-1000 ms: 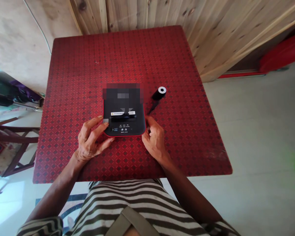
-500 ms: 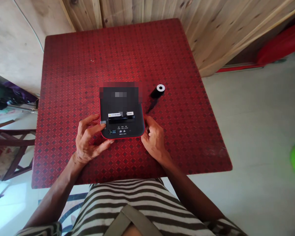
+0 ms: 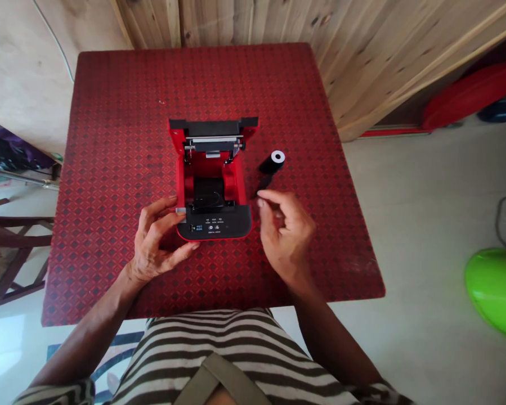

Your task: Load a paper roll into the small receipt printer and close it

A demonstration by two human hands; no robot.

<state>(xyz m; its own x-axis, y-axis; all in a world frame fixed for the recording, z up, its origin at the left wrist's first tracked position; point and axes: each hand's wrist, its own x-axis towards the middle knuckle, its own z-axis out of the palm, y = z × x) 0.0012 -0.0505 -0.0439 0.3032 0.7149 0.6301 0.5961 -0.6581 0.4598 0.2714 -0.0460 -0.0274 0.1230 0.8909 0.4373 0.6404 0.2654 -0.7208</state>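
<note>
A small red-and-black printer (image 3: 214, 222) lies on the table, its lid (image 3: 213, 128) raised and tilted up at the back. The red roll bay (image 3: 236, 174) shows, with a dark part inside. My left hand (image 3: 157, 239) grips the printer's left front corner, a finger on the grey tab (image 3: 180, 212) and the thumb at the front edge. To the printer's right, a black roll (image 3: 272, 163) with a white-ringed end lies with a dark loose strip trailing toward me. My right hand (image 3: 289, 230) is at that strip's end, thumb and forefinger curled slightly apart; contact is unclear.
The table (image 3: 121, 118) has a red patterned cover. A wooden plank wall (image 3: 236, 22) stands along its far side. At the left is a wooden chair (image 3: 20, 242). A bright green object (image 3: 495, 292) and a red one (image 3: 468, 95) are on the right.
The printer's lid has swung up, exposing the red bay. My right hand has left the printer's side and moved right, to the loose strip. My left hand keeps its grip.
</note>
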